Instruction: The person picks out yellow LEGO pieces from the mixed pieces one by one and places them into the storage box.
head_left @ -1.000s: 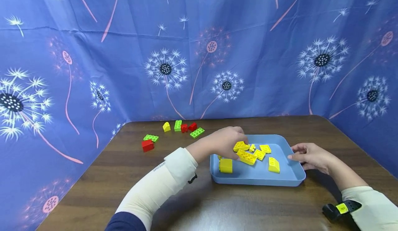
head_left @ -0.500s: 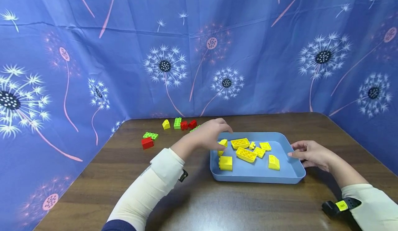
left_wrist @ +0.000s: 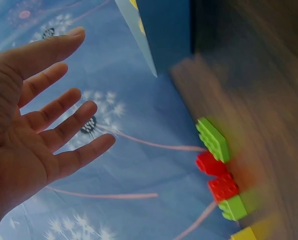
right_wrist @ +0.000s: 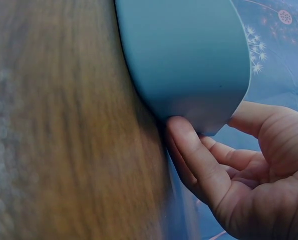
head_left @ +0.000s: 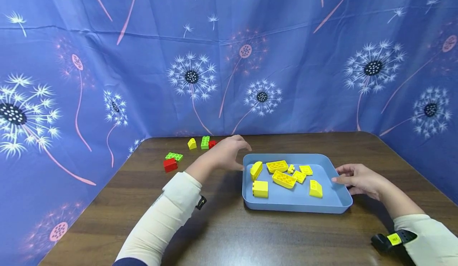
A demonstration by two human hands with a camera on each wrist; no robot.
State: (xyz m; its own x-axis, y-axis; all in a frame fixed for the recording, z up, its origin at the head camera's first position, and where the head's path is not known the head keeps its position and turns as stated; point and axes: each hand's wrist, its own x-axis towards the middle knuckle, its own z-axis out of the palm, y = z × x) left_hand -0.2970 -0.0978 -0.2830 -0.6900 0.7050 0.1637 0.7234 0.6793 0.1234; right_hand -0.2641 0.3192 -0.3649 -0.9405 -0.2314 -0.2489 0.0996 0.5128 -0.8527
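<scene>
The blue tray (head_left: 286, 206) rests on the wooden table with several yellow toy bricks in it, among them a wedge brick (head_left: 256, 171) by the left wall, a chunky brick (head_left: 261, 189) in the near left corner and an upturned long brick (head_left: 284, 179). Just outside the tray's left wall, my left hand (head_left: 224, 154) hovers with nothing in it; its fingers are spread in the left wrist view. My right hand (head_left: 359, 181) grips the tray's right wall, thumb inside the rim and fingers outside. That wall (right_wrist: 184, 60) fills the right wrist view's top.
Left of the tray lie loose bricks: a yellow one (head_left: 192, 143), a green one (head_left: 205, 142) and a red one (head_left: 212, 143) at the back, a green one (head_left: 174, 156) and a red one (head_left: 170, 165) nearer. A patterned blue cloth (head_left: 304, 59) hangs behind.
My left hand has lifted from the bricks in the tray and moved left past its wall, uncovering the wedge brick. My right hand stays on the tray.
</scene>
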